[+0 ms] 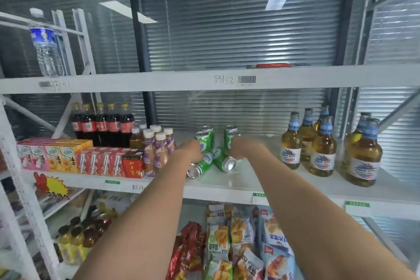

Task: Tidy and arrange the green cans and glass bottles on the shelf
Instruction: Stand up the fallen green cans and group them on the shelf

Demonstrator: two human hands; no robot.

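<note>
Several green cans stand or lie in the middle of the white shelf [241,179]. Two lie on their sides at the front, the left lying can [200,167] and the right lying can [223,160]. My left hand [189,151] is closed around an upright green can [203,141]. My right hand [244,149] grips another upright green can [229,137]; a further can stands behind each. Amber glass bottles [321,146] with blue neck labels stand in a loose group to the right, with two more bottles [363,152] farther right.
Left of the cans stand small white-capped bottles [156,148], dark soda bottles [102,124] and red and yellow drink cartons [91,161]. A water bottle [46,45] sits on the upper shelf. Snack bags [236,241] fill the shelf below. Glass and blinds lie behind.
</note>
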